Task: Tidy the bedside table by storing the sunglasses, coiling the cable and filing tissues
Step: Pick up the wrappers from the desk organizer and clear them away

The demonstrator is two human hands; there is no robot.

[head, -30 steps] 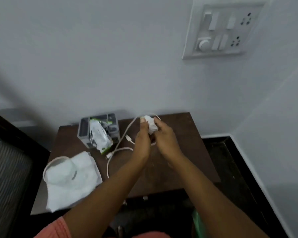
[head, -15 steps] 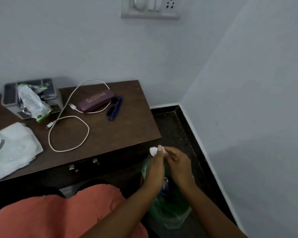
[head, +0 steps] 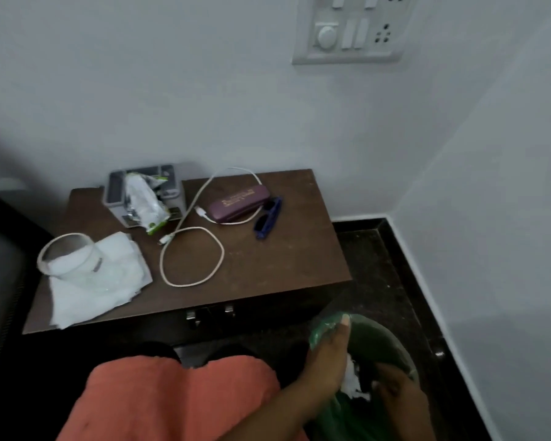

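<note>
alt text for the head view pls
The left hand grips a green plastic bin bag on the floor; the right hand is inside by crumpled white tissue. The dark wooden bedside table holds a loose white cable, blue sunglasses and a maroon case.

One wide-angle view, head-worn. Looks forward and down over the bench (head: 268,268) front edge, facing the wall (head: 140,74) and switch panel (head: 350,30). Bench at mid-range; lap (head: 172,399) close under the lens.
</note>
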